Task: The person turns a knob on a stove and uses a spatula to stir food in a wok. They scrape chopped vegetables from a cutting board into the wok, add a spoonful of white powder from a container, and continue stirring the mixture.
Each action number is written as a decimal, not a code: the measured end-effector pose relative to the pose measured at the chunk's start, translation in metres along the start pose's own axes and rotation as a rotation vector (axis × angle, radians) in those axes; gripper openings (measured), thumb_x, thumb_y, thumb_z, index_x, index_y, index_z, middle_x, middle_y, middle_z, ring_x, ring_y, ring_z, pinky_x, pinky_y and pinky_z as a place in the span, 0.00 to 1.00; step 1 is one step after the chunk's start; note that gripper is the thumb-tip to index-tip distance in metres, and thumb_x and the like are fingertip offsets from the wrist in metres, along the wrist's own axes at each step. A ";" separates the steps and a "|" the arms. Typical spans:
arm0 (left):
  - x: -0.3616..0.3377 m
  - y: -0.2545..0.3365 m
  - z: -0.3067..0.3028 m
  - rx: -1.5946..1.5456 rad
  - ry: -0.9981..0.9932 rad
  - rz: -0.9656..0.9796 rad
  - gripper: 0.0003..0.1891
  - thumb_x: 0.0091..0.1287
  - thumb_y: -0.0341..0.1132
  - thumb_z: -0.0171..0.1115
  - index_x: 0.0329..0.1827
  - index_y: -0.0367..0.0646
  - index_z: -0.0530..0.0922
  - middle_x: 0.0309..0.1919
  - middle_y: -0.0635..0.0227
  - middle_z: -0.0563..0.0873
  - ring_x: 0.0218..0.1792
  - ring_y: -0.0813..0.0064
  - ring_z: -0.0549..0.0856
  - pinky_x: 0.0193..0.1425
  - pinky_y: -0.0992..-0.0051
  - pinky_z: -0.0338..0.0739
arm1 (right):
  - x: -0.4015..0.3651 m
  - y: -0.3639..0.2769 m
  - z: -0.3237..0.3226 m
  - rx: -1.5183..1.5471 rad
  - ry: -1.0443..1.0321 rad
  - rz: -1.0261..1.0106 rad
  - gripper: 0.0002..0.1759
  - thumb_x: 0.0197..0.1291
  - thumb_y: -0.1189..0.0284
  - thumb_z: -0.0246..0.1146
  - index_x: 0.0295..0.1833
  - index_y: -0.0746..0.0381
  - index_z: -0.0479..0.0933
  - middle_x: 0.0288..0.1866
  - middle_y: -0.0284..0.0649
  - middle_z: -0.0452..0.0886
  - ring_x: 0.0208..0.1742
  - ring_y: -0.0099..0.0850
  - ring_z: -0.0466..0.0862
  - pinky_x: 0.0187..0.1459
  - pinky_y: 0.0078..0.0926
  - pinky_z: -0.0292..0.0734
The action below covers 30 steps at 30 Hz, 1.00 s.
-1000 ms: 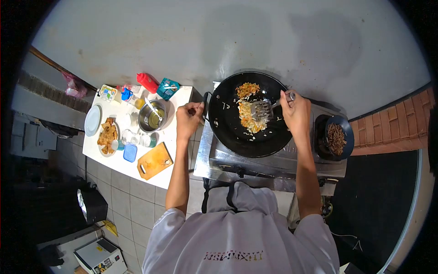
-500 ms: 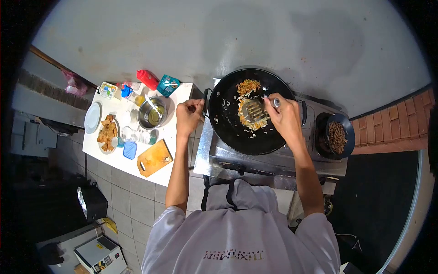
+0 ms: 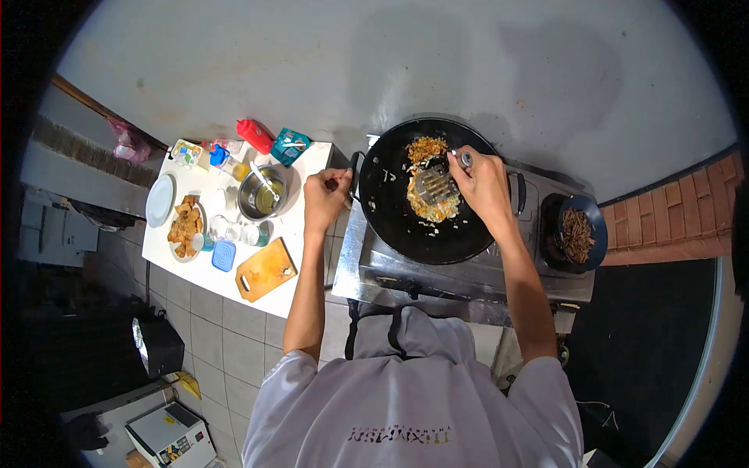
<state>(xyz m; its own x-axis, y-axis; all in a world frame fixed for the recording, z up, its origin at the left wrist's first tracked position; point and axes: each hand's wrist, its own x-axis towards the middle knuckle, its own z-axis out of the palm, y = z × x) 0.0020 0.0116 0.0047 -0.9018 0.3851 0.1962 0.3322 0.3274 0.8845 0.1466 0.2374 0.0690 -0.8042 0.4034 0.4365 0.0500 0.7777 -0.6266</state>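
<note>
My right hand [image 3: 484,186] is closed around the handle of a slotted spatula [image 3: 435,187]. The spatula's metal head lies on a pale, chopped egg-like mixture [image 3: 438,209] in the middle of a large black wok [image 3: 398,242]. A second heap of orange-brown chopped food [image 3: 427,148] sits just above it, toward the wall side, and small white bits are scattered around. At the wok's left loop handle [image 3: 355,173], my left hand [image 3: 326,201] has its fingers closed on it; the fingertips are partly hidden.
The wok sits on a metal stove [image 3: 374,273]. To its right, a smaller pan [image 3: 597,226] holds brown strips. A white table [image 3: 304,179] at left carries a cutting board [image 3: 265,269], a metal pot [image 3: 242,204], a plate of fried pieces [image 3: 186,226] and a red bottle [image 3: 254,134].
My right hand and the spatula's handle have shifted slightly up toward the wall, and the handle stands a little steeper. My left hand stays at the wok handle.
</note>
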 end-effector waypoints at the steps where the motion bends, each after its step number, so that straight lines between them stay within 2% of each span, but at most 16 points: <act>1: 0.002 0.000 -0.001 0.000 0.007 0.000 0.11 0.64 0.33 0.65 0.34 0.30 0.84 0.17 0.69 0.81 0.17 0.84 0.76 0.23 0.79 0.69 | 0.002 -0.002 -0.001 -0.001 -0.017 0.022 0.10 0.60 0.73 0.63 0.30 0.69 0.75 0.19 0.53 0.74 0.23 0.53 0.78 0.25 0.40 0.69; 3: 0.001 -0.001 -0.002 0.039 -0.015 0.008 0.11 0.65 0.33 0.65 0.34 0.30 0.84 0.16 0.68 0.81 0.16 0.83 0.76 0.22 0.79 0.69 | 0.004 -0.005 -0.002 0.006 0.030 -0.023 0.11 0.61 0.73 0.62 0.29 0.69 0.74 0.18 0.53 0.74 0.22 0.54 0.77 0.25 0.40 0.68; 6: 0.000 0.003 -0.001 0.011 -0.014 -0.019 0.11 0.65 0.33 0.64 0.33 0.30 0.83 0.16 0.68 0.80 0.15 0.82 0.77 0.21 0.78 0.69 | 0.012 -0.002 0.004 -0.041 0.073 0.075 0.15 0.61 0.70 0.61 0.25 0.69 0.72 0.18 0.53 0.73 0.24 0.56 0.76 0.26 0.42 0.69; 11: 0.002 -0.001 -0.001 0.003 -0.009 0.025 0.11 0.65 0.33 0.64 0.33 0.30 0.83 0.15 0.68 0.80 0.14 0.81 0.77 0.21 0.78 0.69 | 0.011 0.002 0.009 -0.067 0.081 0.113 0.16 0.61 0.71 0.61 0.24 0.70 0.72 0.19 0.55 0.74 0.26 0.57 0.78 0.27 0.43 0.70; 14: 0.001 -0.005 0.000 -0.006 -0.005 0.038 0.11 0.65 0.33 0.64 0.32 0.30 0.83 0.15 0.68 0.80 0.14 0.82 0.77 0.21 0.79 0.69 | 0.009 0.001 0.004 -0.060 0.166 0.184 0.16 0.59 0.71 0.61 0.22 0.71 0.72 0.18 0.56 0.75 0.26 0.57 0.77 0.27 0.44 0.70; 20: 0.001 -0.001 -0.002 -0.004 -0.037 0.007 0.12 0.65 0.33 0.64 0.33 0.30 0.83 0.16 0.68 0.81 0.15 0.83 0.77 0.21 0.79 0.69 | 0.009 0.019 0.022 -0.097 0.322 0.256 0.15 0.57 0.71 0.63 0.23 0.71 0.75 0.18 0.54 0.76 0.25 0.55 0.79 0.29 0.46 0.70; 25: 0.002 0.002 -0.004 0.033 -0.030 0.015 0.12 0.65 0.33 0.64 0.32 0.30 0.83 0.16 0.68 0.81 0.15 0.83 0.77 0.21 0.79 0.69 | -0.001 0.019 0.011 -0.101 0.351 0.283 0.17 0.58 0.71 0.61 0.21 0.71 0.74 0.18 0.54 0.75 0.25 0.56 0.78 0.29 0.46 0.70; 28: 0.001 0.007 -0.003 0.011 -0.035 -0.048 0.11 0.65 0.33 0.65 0.32 0.30 0.83 0.16 0.68 0.81 0.16 0.84 0.76 0.22 0.79 0.69 | 0.002 0.023 0.004 -0.045 0.353 0.391 0.17 0.58 0.71 0.61 0.21 0.71 0.74 0.17 0.56 0.74 0.25 0.58 0.77 0.30 0.47 0.69; 30: 0.004 -0.006 -0.002 0.055 -0.028 -0.014 0.11 0.64 0.33 0.65 0.32 0.30 0.84 0.17 0.69 0.81 0.18 0.85 0.75 0.23 0.79 0.68 | 0.003 0.023 0.008 -0.098 0.387 0.361 0.16 0.58 0.71 0.61 0.21 0.71 0.74 0.17 0.56 0.74 0.25 0.57 0.78 0.30 0.47 0.70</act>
<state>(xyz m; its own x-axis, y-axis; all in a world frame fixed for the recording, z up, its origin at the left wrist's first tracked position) -0.0043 0.0096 0.0011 -0.8989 0.4034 0.1711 0.3347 0.3800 0.8623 0.1407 0.2530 0.0507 -0.4496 0.7874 0.4218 0.3534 0.5904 -0.7256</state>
